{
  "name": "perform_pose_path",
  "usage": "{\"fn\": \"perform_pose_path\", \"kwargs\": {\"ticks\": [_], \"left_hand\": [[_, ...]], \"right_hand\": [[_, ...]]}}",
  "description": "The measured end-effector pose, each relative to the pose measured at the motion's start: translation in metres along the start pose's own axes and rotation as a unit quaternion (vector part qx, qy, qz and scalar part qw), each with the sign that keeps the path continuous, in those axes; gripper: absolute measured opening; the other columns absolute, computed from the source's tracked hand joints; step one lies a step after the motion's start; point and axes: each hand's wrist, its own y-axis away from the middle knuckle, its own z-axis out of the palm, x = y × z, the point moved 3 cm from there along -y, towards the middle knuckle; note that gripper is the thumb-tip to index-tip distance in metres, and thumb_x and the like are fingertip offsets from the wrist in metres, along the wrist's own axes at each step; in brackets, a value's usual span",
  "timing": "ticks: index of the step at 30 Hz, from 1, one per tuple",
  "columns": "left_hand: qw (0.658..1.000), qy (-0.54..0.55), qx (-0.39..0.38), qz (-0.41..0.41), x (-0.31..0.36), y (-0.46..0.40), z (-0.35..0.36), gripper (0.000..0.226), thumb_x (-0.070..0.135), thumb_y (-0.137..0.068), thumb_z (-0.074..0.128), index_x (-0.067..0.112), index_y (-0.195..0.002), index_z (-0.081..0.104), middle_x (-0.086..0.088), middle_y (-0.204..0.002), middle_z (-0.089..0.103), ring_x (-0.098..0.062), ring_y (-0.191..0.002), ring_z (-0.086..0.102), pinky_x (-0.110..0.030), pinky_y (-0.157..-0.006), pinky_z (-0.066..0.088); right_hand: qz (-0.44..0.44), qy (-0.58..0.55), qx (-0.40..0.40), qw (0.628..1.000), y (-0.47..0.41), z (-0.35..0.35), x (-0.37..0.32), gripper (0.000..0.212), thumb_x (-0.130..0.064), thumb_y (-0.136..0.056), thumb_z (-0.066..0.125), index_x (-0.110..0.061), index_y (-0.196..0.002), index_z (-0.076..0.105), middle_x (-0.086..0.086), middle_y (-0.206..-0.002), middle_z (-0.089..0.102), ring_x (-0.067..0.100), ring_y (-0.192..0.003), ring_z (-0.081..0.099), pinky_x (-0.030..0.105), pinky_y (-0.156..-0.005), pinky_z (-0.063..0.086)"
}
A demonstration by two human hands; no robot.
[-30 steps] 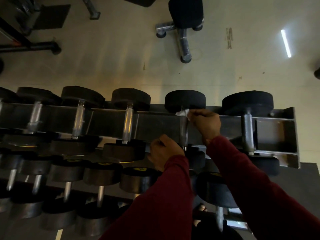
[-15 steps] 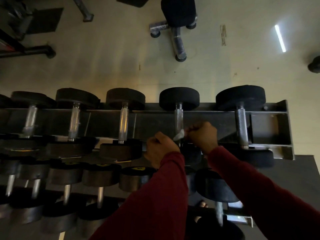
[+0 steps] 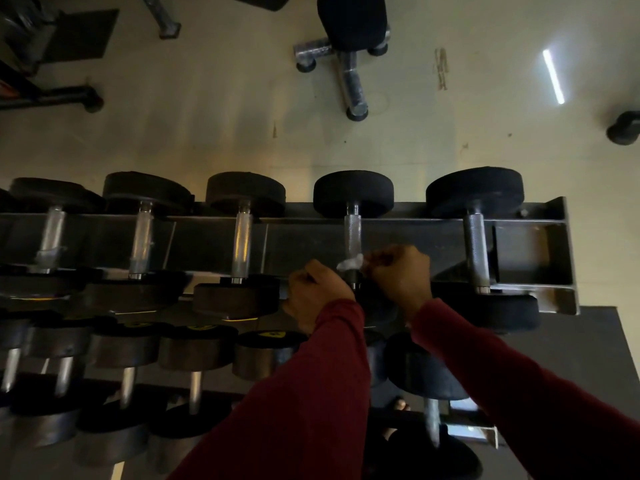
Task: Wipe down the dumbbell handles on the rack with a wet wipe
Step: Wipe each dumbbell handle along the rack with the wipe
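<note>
My right hand [image 3: 398, 275] pinches the wet wipe [image 3: 350, 262] around the knurled dumbbell handle [image 3: 352, 233], whose axis runs toward 12 o'clock, while my left hand [image 3: 317, 296], curled at 9 o'clock, seems empty.

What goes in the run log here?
right hand holds wipe on handle | left hand beside | rack

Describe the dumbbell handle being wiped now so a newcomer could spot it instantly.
Start at the top shelf of the dumbbell rack and count in from its right end: it is the second handle. Only this one has a white wet wipe pressed to its near end by the right hand.
</note>
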Motion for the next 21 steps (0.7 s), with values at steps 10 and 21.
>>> {"fn": "perform_pose_path", "kwargs": {"ticks": [10, 21], "left_hand": [[1.000, 0.003, -0.016, -0.021, 0.000, 0.001, -0.001, 0.035, 0.037, -0.095, 0.043, 0.014, -0.111, 0.065, -0.009, -0.113, 0.062, -0.026, -0.110, 0.048, -0.029, -0.079, 0.025], [0.999, 0.003, -0.026, -0.038, 0.002, 0.003, -0.005, 0.038, 0.035, -0.097, 0.045, 0.011, -0.118, 0.065, -0.011, -0.120, 0.062, -0.028, -0.116, 0.045, -0.027, -0.079, 0.021]], "right_hand": [[-0.273, 0.129, 0.037, 0.953, -0.033, 0.013, -0.039, 0.014, -0.029, -0.092, 0.068, -0.020, -0.088, 0.078, -0.002, -0.080, 0.071, 0.006, -0.064, 0.064, 0.022, -0.064, 0.054], [-0.302, 0.380, -0.008, 0.875, -0.051, 0.018, -0.063, 0.022, -0.021, -0.099, 0.055, -0.009, -0.097, 0.073, 0.009, -0.099, 0.066, 0.021, -0.080, 0.066, 0.033, -0.067, 0.056]]}}
